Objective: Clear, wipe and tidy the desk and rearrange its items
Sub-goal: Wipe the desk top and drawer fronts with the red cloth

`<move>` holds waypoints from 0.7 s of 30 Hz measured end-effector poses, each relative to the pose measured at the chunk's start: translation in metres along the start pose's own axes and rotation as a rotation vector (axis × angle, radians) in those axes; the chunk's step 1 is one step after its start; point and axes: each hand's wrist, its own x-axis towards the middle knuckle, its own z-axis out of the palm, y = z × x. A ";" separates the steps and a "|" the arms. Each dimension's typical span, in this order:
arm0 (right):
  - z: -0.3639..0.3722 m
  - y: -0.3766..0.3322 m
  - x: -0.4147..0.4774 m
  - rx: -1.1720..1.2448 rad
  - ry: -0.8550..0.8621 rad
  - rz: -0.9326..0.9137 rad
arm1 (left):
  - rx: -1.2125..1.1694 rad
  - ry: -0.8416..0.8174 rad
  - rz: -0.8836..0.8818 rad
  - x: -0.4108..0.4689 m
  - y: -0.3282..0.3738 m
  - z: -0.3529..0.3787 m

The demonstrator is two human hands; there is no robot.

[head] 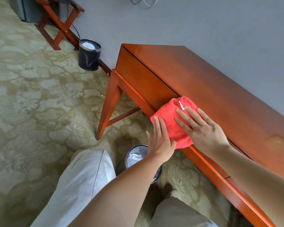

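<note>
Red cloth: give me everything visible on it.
The red cloth is coral-red, soft, looks like microfibre, folded or bunched into a thick pad, with a small white tag near its far end. It lies over the front edge of the wooden desk, part on the top and part hanging down the front. The right hand presses flat on it with fingers spread; the left hand lies on its near-left part, fingers extended. Nothing else touches it.

soft even daylight, sharp, wide-angle edge bending.
</note>
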 end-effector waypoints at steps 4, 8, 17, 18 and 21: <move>-0.002 -0.006 0.022 0.002 0.003 0.001 | 0.103 0.017 0.015 0.013 -0.011 -0.014; -0.009 -0.013 0.062 -0.033 0.007 0.004 | 0.147 0.052 0.013 0.042 -0.040 -0.048; -0.034 -0.021 0.200 -0.118 -0.081 -0.053 | 0.108 0.145 -0.057 0.115 -0.109 -0.133; -0.036 -0.022 0.214 -0.116 -0.081 -0.058 | 0.102 0.154 -0.059 0.123 -0.118 -0.141; -0.041 -0.025 0.252 -0.118 -0.091 -0.073 | 0.066 0.179 -0.059 0.142 -0.138 -0.162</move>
